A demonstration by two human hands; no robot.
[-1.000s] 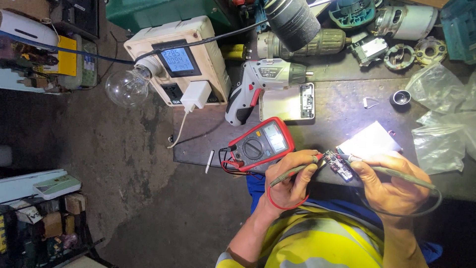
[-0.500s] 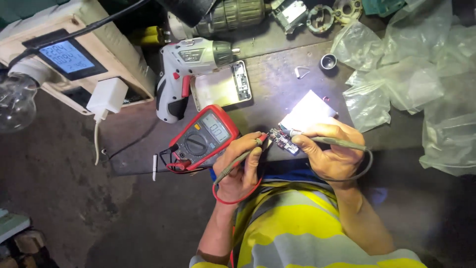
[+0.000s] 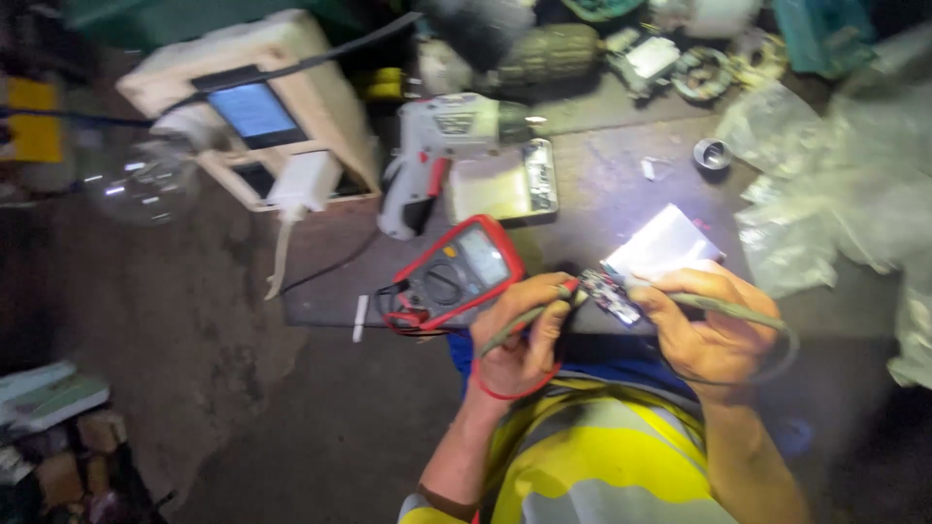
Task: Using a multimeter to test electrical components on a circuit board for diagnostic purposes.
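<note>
My left hand grips a test probe with a red lead, its tip on a small circuit board held at the near edge of the dark workbench. My right hand holds the other probe with a greenish cable and steadies the same board. A red-cased multimeter lies just left of my left hand, its leads coiled beside it. A bright white sheet lies behind the board.
A white cordless screwdriver and a small metal tray lie behind the meter. A cream box with a screen, a white plug adapter and a clear bulb are at the left. Crumpled plastic bags fill the right.
The view has swung about, first left and then back right, and is now blurred. Both hands keep the probes on the board in the same pose.
</note>
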